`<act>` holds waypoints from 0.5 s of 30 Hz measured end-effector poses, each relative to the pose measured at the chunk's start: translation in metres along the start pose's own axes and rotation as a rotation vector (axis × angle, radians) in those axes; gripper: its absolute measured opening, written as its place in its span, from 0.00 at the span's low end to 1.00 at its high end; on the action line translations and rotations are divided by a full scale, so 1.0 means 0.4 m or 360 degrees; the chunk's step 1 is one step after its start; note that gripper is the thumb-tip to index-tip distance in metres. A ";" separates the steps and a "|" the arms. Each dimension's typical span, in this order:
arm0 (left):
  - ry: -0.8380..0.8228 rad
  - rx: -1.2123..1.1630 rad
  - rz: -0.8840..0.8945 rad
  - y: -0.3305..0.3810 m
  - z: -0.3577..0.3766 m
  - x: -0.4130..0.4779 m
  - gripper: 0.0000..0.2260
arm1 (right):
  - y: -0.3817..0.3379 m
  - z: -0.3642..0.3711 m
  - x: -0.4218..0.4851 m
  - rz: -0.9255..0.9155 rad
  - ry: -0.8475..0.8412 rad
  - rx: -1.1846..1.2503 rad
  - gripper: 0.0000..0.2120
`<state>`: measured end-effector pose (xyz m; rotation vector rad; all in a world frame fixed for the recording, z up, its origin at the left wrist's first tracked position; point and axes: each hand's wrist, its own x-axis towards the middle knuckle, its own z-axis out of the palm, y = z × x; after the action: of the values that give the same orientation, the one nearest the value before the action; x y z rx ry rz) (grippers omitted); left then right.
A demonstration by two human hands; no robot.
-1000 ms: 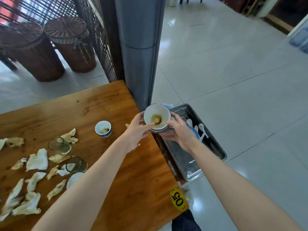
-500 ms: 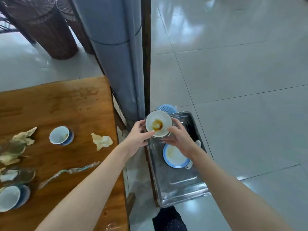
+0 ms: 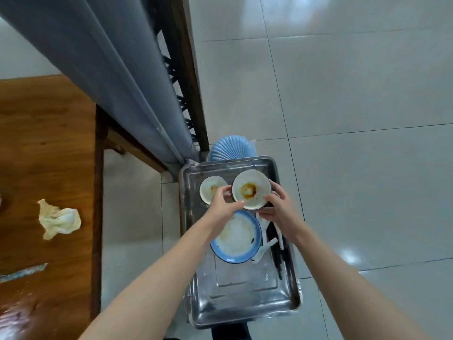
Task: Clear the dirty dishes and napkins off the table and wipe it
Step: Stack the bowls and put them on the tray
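Observation:
Both hands hold a small stack of white bowls (image 3: 250,189), the top one stained with brown sauce, just above the metal tray (image 3: 245,298) on the floor side of the table. My left hand (image 3: 221,206) grips the stack's near-left rim, my right hand (image 3: 279,208) its right side. In the tray lie another small dirty dish (image 3: 210,189), a blue-rimmed plate (image 3: 236,238), white spoons (image 3: 266,244) and dark chopsticks (image 3: 279,256). A crumpled napkin (image 3: 58,219) lies on the wooden table (image 3: 44,143) at the left.
A grey pillar (image 3: 110,69) rises between table and tray. A blue shell-shaped dish (image 3: 230,148) sits behind the tray's far edge. A strip of wrapper (image 3: 22,272) lies on the table. Glossy tiled floor (image 3: 355,119) spreads to the right.
The bowl stack has travelled from the table's edge to over the tray and sunk lower, still in both hands. My view has swung right and down, so most of the table has left the frame.

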<state>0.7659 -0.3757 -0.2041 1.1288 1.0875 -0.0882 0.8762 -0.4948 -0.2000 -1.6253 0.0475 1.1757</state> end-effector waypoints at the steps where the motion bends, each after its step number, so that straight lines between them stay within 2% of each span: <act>1: 0.0033 -0.0010 -0.0013 -0.016 0.014 0.019 0.26 | 0.015 -0.015 0.026 0.0007 -0.0005 -0.0012 0.18; 7: 0.0148 -0.0127 -0.0021 -0.083 0.077 0.123 0.26 | 0.079 -0.074 0.143 0.0069 -0.0069 -0.0168 0.17; 15: 0.0168 -0.0191 -0.0015 -0.149 0.122 0.222 0.25 | 0.107 -0.102 0.266 0.0186 -0.0161 -0.0368 0.21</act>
<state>0.8106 -0.4020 -0.3095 1.0296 1.1765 0.0295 0.9333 -0.4902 -0.3075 -1.7808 -0.0613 1.3929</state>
